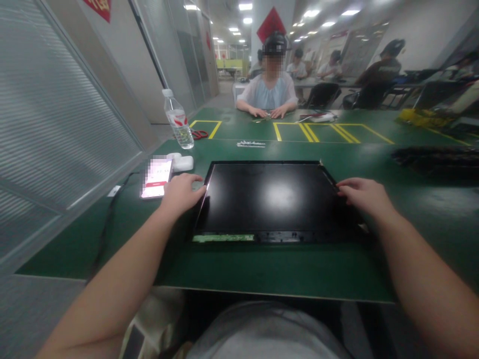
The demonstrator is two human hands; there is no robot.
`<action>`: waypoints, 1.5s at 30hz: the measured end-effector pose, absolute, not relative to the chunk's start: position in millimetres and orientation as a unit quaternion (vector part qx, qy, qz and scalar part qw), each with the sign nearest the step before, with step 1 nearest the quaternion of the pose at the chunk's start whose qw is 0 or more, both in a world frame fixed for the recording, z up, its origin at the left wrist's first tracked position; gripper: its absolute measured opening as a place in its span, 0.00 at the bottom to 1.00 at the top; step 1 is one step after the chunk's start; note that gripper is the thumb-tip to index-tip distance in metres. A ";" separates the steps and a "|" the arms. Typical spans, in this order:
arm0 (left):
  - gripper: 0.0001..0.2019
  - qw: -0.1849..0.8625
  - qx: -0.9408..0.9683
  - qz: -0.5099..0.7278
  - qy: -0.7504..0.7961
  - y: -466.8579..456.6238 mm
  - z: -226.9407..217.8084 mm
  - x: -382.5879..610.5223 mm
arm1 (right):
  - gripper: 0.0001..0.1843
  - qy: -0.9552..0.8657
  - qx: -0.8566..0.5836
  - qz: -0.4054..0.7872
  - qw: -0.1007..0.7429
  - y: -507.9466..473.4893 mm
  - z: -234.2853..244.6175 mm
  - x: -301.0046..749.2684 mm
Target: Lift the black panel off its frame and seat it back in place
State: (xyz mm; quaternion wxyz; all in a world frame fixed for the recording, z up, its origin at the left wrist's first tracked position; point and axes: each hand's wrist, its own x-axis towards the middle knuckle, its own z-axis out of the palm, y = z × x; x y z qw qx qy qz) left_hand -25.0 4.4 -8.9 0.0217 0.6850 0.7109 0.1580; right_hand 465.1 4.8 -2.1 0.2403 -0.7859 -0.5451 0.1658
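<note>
A black flat display panel (275, 199) lies on the green table (262, 271) in front of me, with a green circuit strip (223, 238) along its near left edge. My left hand (182, 193) grips the panel's left edge, fingers curled against it. On the right edge rests my right hand (364, 195), with the fingers bent down over the rim.
A phone (157, 178) and a white case (182, 162) lie left of the panel, and a cable (108, 219) runs off the table edge. A water bottle (178, 120), red scissors (199, 134) and yellow tape boxes (314, 132) sit farther back. A person (271, 92) sits opposite; others work behind.
</note>
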 end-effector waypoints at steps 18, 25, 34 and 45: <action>0.18 0.142 0.685 0.224 0.678 17.7 -23.1 -27.1 | 0.10 -0.535 -0.784 0.173 0.263 5.4 -2.5 464.6; 0.17 0.356 0.443 0.437 0.698 1.3 -3.5 -5.1 | 0.11 -0.535 -0.786 0.175 0.257 8.8 -7.3 470.2; 0.26 0.538 0.260 0.529 0.603 2.0 2.0 9.7 | 0.13 -0.530 -0.788 0.173 0.263 8.1 -6.6 468.6; 0.32 0.574 0.263 0.554 0.543 1.0 -2.6 7.3 | 0.14 -0.537 -0.783 0.161 0.271 10.4 -12.4 471.9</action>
